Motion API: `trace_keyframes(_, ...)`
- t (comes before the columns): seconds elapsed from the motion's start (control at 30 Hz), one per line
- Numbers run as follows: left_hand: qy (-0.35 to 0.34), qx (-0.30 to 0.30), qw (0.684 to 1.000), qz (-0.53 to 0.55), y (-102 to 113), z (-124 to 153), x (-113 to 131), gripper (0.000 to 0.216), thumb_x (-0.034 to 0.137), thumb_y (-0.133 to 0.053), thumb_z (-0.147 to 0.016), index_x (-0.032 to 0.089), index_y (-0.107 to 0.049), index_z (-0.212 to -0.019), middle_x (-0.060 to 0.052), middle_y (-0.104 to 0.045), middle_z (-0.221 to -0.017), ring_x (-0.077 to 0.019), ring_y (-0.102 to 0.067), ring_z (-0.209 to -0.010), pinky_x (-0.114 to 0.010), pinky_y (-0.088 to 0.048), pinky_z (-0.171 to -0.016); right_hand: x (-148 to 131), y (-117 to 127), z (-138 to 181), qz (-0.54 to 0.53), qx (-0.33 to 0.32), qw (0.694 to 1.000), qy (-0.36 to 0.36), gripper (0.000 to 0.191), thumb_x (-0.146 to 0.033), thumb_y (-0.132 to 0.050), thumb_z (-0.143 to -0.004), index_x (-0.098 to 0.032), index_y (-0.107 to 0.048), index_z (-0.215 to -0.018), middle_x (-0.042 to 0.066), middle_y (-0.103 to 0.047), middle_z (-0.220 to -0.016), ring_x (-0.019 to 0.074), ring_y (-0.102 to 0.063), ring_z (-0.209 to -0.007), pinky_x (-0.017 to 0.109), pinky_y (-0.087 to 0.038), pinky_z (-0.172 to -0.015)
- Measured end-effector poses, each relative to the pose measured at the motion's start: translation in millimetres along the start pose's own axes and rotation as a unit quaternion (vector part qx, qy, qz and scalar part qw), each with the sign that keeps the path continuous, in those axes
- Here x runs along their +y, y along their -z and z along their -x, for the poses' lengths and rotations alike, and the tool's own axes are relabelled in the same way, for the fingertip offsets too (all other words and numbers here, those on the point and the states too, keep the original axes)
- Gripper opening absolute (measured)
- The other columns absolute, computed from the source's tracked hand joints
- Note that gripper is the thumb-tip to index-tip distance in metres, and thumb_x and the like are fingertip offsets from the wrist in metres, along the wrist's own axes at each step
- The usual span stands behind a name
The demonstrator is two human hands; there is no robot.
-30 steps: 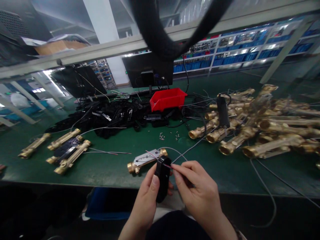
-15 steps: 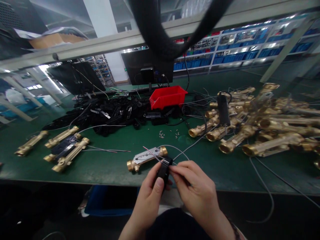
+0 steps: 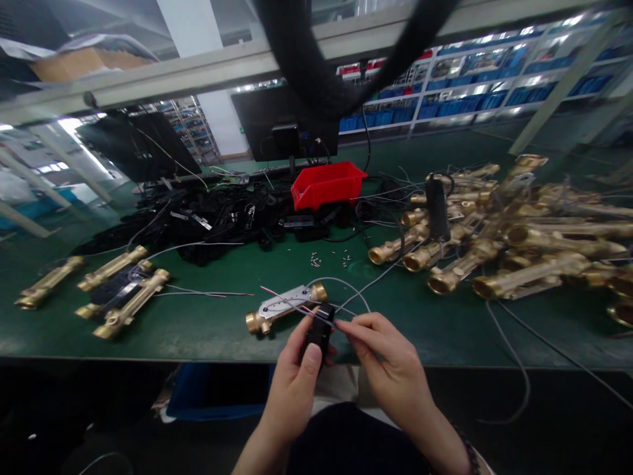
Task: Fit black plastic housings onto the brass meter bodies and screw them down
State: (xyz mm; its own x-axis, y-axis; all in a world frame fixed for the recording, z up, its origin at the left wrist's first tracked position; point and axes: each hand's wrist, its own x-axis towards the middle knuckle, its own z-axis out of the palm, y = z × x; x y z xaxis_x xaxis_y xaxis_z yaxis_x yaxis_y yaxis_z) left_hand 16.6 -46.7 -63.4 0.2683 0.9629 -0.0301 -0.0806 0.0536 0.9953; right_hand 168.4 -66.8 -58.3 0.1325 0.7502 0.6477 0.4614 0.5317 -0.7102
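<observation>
The left hand (image 3: 293,386) grips a black housing (image 3: 321,328) above the near edge of the green table (image 3: 202,333); the right hand's (image 3: 390,363) fingertips pinch a thin wire (image 3: 297,308) beside it. Just beyond lies a plated brass body (image 3: 284,305); farther, small screws (image 3: 315,260), then a red bin (image 3: 329,185).

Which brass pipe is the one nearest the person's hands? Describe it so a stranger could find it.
On the green table, find the red bin. Come towards the person, past the scattered metal bits, to the brass pipe just beyond the left hand. It lies apart from the brass pipes on either side, with a flat silver-grey plate facing up.
</observation>
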Motion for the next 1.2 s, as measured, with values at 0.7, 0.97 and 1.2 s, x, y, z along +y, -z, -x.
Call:
trace_keyframes(0.7, -0.133, -0.082, 0.929, -0.336, -12.5, -8.9, 20.5, 0.044, 0.018, -0.071, -0.068, 0.023, -0.063, -0.110, -0.007, -0.066, -0.108, -0.0248, -0.060, -0.099, -0.041, -0.047, -0.091, 0.3, 41.0, -8.7, 0.063, -0.080, 0.995, -0.010, 0.021, -0.026, -0.059, -0.085, -0.024, -0.067, -0.105, 0.007, -0.064, -0.105, 0.0221, -0.059, -0.099, 0.034, -0.053, -0.082)
trace_keyframes(0.97, -0.104, -0.104, 0.898, -0.414, -10.8, -12.2, 29.9, 0.039, 0.011, -0.076, -0.062, 0.020, -0.065, -0.098, -0.005, -0.067, -0.092, -0.0231, -0.060, -0.087, -0.038, -0.049, -0.079, 21.6, 72.7, -12.0, -0.097, 0.238, 0.963, -0.079, 0.006, -0.022, -0.067, -0.082, -0.026, -0.071, -0.082, 0.003, -0.066, -0.088, 0.0175, -0.061, -0.079, 0.029, -0.051, -0.066)
trace_keyframes(1.2, -0.187, -0.080, 0.883, -0.424, 3.5, -30.2, 43.8, 0.038, 0.009, -0.071, -0.066, 0.023, -0.067, -0.101, -0.006, -0.063, -0.108, -0.0238, -0.057, -0.103, -0.042, -0.046, -0.092, 39.3, 49.7, -10.4, -0.175, 0.003, 0.972, -0.159, 0.052, -0.039, -0.076, -0.071, -0.025, -0.061, -0.119, 0.008, -0.064, -0.113, 0.0193, -0.063, -0.089, 0.033, -0.055, -0.077)
